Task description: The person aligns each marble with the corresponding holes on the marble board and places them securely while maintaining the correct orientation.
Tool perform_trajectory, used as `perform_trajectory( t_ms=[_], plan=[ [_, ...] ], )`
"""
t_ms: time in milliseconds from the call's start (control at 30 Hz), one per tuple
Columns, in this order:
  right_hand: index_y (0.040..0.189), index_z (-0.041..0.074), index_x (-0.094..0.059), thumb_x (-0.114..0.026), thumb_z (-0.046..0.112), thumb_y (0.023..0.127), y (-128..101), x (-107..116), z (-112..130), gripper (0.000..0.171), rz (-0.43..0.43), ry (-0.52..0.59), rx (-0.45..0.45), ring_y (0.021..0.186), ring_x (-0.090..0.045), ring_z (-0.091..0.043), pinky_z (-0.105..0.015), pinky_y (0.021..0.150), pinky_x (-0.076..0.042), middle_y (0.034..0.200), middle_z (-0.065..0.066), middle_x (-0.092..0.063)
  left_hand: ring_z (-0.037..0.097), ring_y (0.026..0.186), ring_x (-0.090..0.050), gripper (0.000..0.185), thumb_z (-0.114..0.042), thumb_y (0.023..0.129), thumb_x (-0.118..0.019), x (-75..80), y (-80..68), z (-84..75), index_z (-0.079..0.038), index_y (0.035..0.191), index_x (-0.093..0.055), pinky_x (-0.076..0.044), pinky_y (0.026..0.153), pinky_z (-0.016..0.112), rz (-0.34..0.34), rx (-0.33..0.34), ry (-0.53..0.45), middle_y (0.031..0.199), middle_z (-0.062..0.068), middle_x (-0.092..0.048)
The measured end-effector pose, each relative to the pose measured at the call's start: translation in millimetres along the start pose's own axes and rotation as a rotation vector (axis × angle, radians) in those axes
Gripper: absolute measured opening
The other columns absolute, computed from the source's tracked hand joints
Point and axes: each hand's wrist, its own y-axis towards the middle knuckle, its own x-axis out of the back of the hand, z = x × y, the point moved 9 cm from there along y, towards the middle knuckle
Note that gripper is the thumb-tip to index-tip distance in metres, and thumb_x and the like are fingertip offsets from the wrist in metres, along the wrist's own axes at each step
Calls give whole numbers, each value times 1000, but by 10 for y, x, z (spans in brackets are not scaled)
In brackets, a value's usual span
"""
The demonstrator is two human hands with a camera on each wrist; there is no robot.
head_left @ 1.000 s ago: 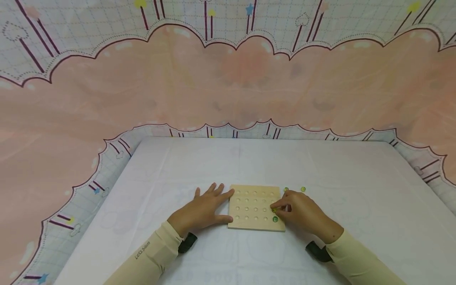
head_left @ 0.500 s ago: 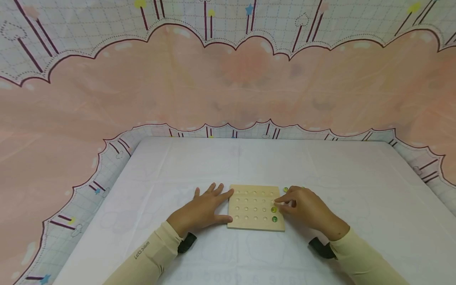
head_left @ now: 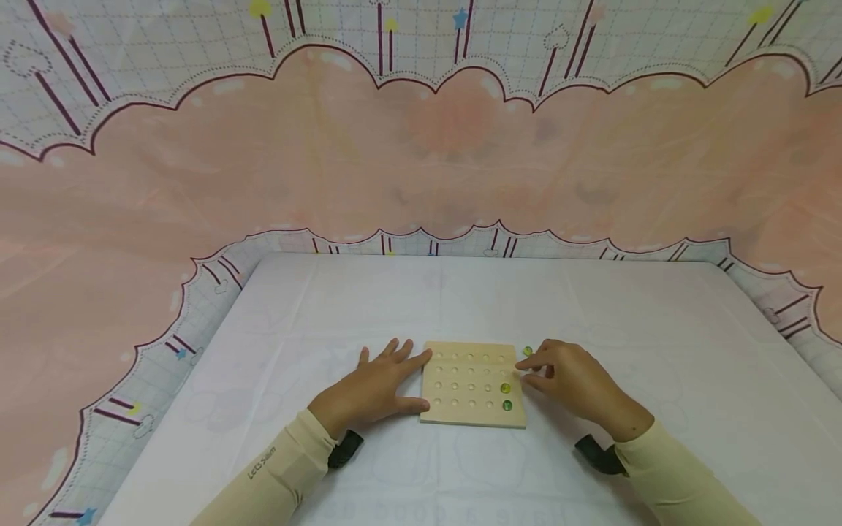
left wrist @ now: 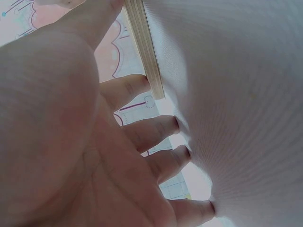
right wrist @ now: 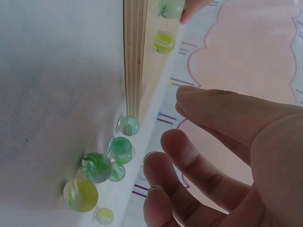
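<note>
A square wooden board (head_left: 463, 416) with rows of round dimples lies flat on the table. My left hand (head_left: 371, 391) is spread at its left side, thumb and index fingertip against the edge; the other fingertips rest on the white cloth in the left wrist view. Two glass marbles sit in the board's right column, a yellow marble (head_left: 505, 388) and, nearer me, a green marble (head_left: 507, 405). My right hand (head_left: 571, 383) hovers at the right edge, thumb and fingers apart with nothing between them. Beyond it, one loose marble (head_left: 528, 351) shows in the head view.
Several loose marbles lie on the cloth by the board's far right corner, among them a large yellow one (right wrist: 81, 194) and a green-swirled one (right wrist: 96, 166). White cloth (head_left: 368, 299) covers the table. A patterned curtain (head_left: 421, 161) hangs behind.
My right hand has let go of the yellow marble, now sitting in its dimple, and has drawn away to the right with its fingers parting. My left hand has stayed put.
</note>
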Motion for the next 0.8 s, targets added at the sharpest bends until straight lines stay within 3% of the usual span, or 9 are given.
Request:
perform_trajectory(
  t_ms=[333,800],
  plan=[
    [114,11,-77,-79,11,84,27,31,-70,30,-24,-17,-4,69,-49,-11,-21,54,-41,84,4,-64,34,156,-13,84,-60,86,-69,-6,-3,10,-32,157,-34,-9,118,72,5,16,-1,165,11,-26],
    [112,11,-77,-79,11,85,55,97,-210,27,-17,-18,-68,71,-51,-14,-23,52,-43,89,0,-66,35,155,-14,84,-60,86,-68,0,-7,-1,-31,157,-34,-9,118,72,1,6,-4,165,12,-26]
  ],
)
